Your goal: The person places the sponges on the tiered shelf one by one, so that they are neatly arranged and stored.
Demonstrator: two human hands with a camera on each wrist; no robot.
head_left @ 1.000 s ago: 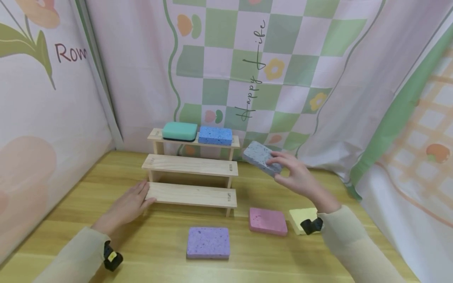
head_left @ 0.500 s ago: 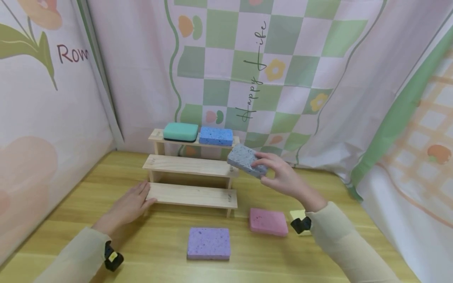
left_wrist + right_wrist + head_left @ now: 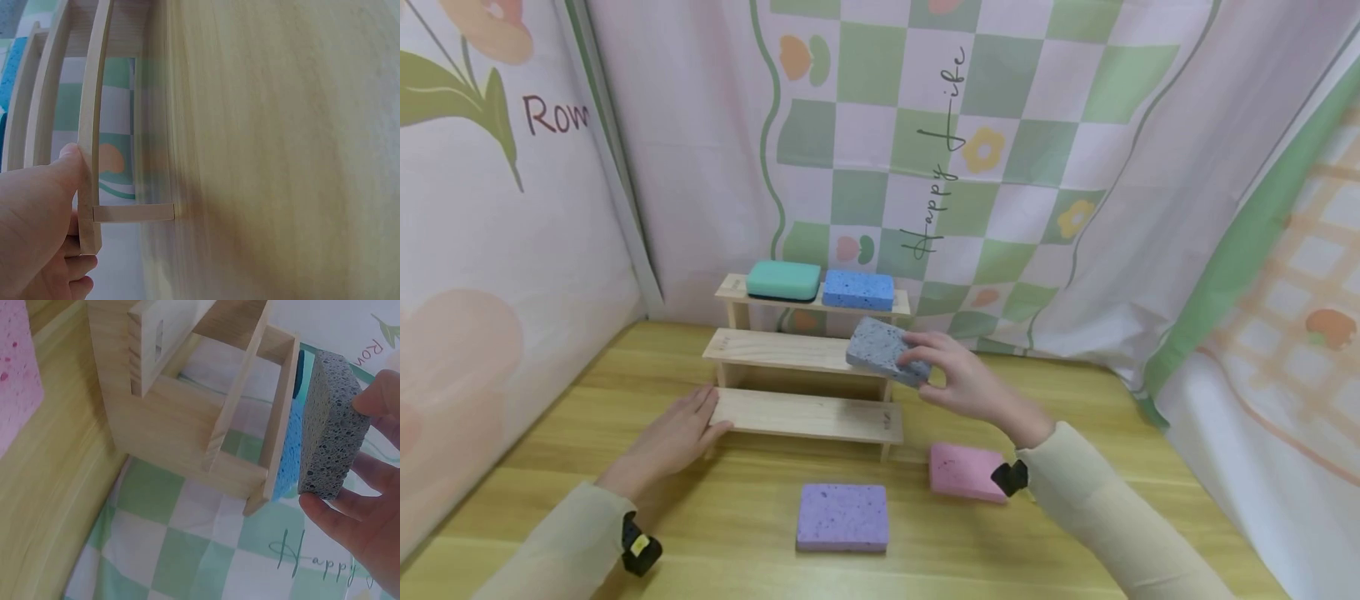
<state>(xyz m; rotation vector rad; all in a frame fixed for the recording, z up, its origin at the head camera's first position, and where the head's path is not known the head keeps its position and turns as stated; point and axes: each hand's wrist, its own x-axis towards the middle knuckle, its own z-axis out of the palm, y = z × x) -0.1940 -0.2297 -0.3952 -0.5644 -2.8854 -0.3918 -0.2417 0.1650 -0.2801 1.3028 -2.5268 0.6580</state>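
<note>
My right hand (image 3: 962,379) holds a grey speckled sponge (image 3: 880,346) by its edges, tilted, over the right end of the middle board. In the right wrist view, the fingers and thumb pinch the grey sponge (image 3: 331,425) beside the rack. My left hand (image 3: 670,433) grips the left end of the bottom board of a three-step wooden rack (image 3: 805,414). Its thumb (image 3: 70,153) lies against the board's front edge in the left wrist view. On the top step sit a teal sponge (image 3: 784,279) with a dark underside and a blue speckled sponge (image 3: 858,289).
A purple sponge (image 3: 842,517) lies on the wooden table (image 3: 722,533) in front of the rack. Right of it is a pink sponge (image 3: 962,471), partly covered by the right wrist camera (image 3: 1011,477). A patterned curtain (image 3: 917,133) hangs behind the rack.
My right hand has carried the grey sponge leftward and slightly down, from right of the rack to over its middle board. The right sleeve now nearly hides the yellow sponge. My left hand stays put.
</note>
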